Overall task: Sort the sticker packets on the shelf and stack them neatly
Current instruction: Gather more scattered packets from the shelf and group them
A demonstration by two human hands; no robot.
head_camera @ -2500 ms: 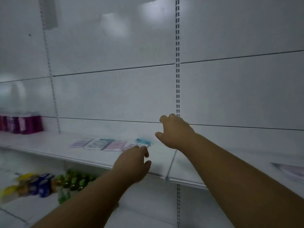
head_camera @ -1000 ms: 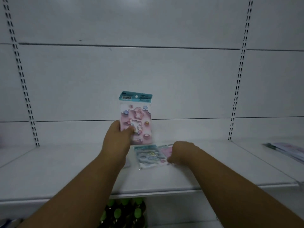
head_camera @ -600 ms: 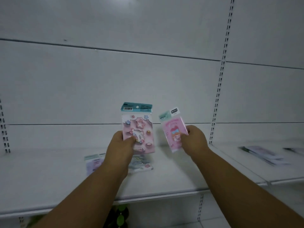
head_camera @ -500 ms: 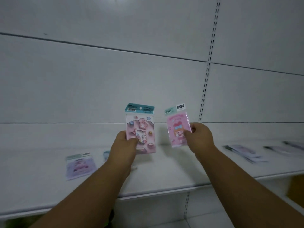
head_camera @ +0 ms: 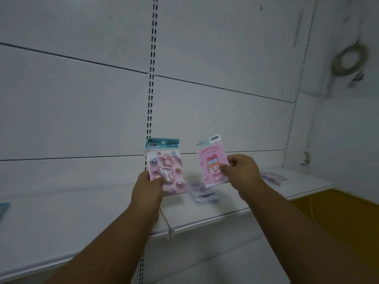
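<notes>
Sticker packets — star one (head_camera: 166,171) in left hands (head_camera: 146,190) | girl one (head_camera: 212,163) in right hands (head_camera: 242,173)

A teal packet (head_camera: 4,208) is cut off at left (its design unseen).

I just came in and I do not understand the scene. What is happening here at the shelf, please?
A person is sorting sticker packets at a white shelf. The left hand holds up a pink packet with a teal header, and the right hand holds up a pink packet showing a cartoon girl. Both packets are upright, side by side and apart, as if being compared. On the shelf beyond the hands lies a small stack of packets, with more packets farther right.
</notes>
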